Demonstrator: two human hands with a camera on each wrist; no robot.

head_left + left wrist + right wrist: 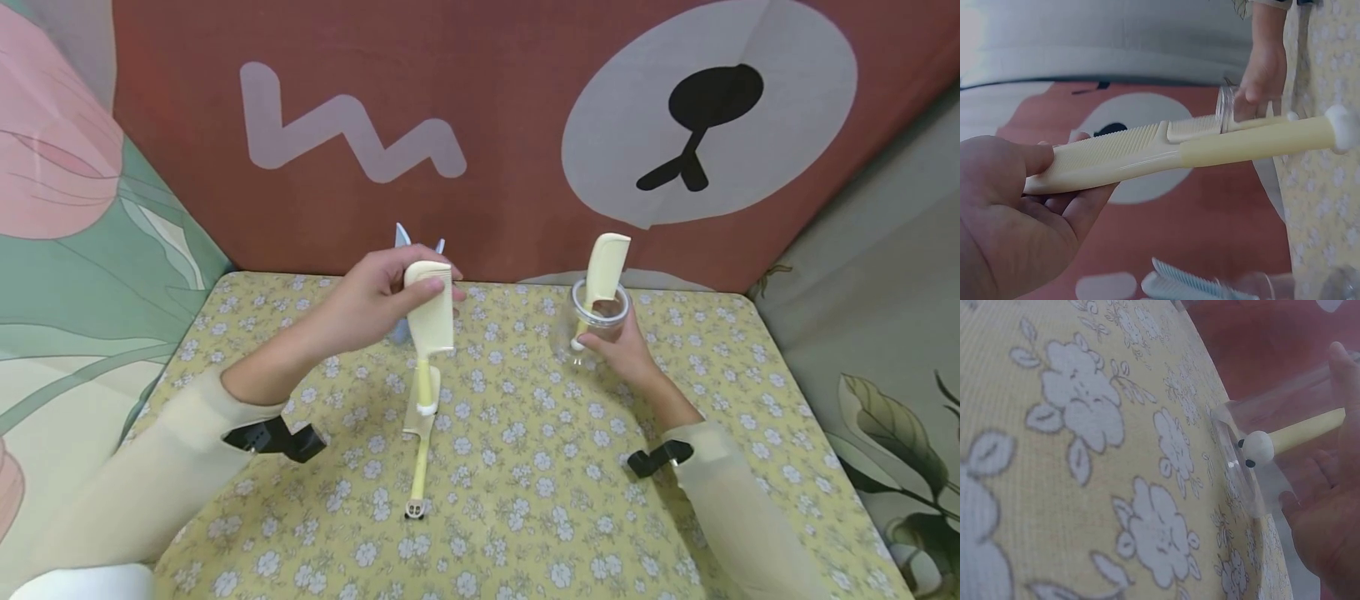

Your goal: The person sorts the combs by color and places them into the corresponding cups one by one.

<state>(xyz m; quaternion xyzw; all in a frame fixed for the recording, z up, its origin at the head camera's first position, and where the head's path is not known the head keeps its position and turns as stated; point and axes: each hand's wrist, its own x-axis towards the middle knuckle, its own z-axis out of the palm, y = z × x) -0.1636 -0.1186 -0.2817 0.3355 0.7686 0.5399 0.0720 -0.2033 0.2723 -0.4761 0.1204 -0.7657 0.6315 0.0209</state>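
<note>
My left hand (367, 300) pinches a pale yellow comb (431, 321) by its toothed head, above the table; the handle points down and ends in a white knob (1342, 127). My right hand (628, 348) grips a clear jar (564, 340) from its right side. Inside the jar a second yellow comb (609, 265) stands head up, its white knob with dark dots (1257, 447) near the jar's bottom. A third yellow comb (421, 467) lies on the table below the left hand, partly covered by the held comb.
Behind my left hand stand light blue combs (402, 236), in what looks like another clear container (1340, 286), mostly hidden in the head view. A flowered cloth (525, 500) covers the table. A printed red fabric wall (510, 208) rises at its back edge.
</note>
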